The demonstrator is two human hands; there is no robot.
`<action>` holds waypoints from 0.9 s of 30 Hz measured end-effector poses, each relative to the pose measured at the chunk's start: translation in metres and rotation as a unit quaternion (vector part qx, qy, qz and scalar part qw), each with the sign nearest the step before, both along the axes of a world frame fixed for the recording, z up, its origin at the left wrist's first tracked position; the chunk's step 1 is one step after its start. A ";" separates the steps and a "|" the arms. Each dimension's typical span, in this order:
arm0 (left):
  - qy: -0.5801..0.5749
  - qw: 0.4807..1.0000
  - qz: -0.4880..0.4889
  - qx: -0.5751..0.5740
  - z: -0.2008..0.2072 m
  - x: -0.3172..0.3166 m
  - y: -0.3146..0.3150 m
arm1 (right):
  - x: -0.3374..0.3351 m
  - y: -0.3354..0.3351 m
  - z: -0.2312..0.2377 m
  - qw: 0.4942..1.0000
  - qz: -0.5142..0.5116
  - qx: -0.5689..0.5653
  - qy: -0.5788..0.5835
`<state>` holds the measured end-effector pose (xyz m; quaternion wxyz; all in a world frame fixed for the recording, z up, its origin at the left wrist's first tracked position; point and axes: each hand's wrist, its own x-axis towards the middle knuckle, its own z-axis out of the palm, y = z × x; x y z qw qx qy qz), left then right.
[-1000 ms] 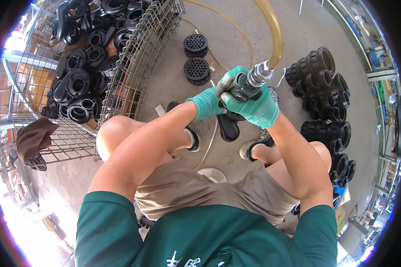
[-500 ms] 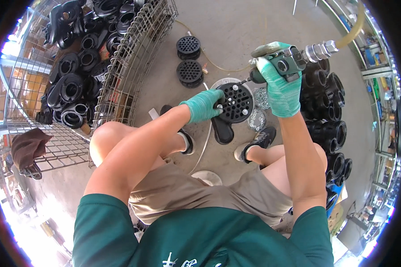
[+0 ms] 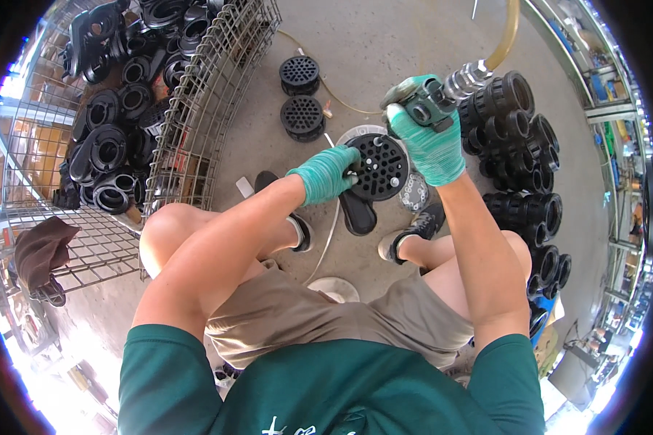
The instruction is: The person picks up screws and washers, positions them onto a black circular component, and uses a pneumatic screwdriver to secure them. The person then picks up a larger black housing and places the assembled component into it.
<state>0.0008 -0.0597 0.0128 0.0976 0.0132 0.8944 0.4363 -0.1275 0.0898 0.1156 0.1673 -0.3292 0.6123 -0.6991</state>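
Concrete floor (image 3: 384, 43) below; left hand (image 3: 326, 172) grips perforated black disc (image 3: 381, 167); right hand (image 3: 428, 141) clasps air tool (image 3: 421, 98) above it.

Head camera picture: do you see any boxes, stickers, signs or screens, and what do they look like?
Cardboard boxes: far left, behind the wire cage, brown-orange and flat-sided.
White print: on the person's green shirt, bottom middle; small, partly cut off.
No signs or screens can be made out; the shelves at the right edge are too small to tell.
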 end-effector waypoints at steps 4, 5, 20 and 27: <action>-0.017 1.000 -0.003 0.001 0.005 0.000 0.003 | -0.005 0.003 -0.001 0.999 0.003 -0.006 -0.048; -0.016 1.000 -0.002 0.000 0.005 0.000 0.003 | -0.006 0.004 0.003 0.999 -0.003 0.018 -0.031; -0.016 1.000 0.005 0.001 0.003 0.000 0.002 | -0.007 -0.002 -0.002 0.999 0.025 0.028 -0.031; -0.008 1.000 0.001 -0.003 0.004 -0.002 0.005 | -0.004 0.002 0.012 0.996 0.024 0.071 -0.056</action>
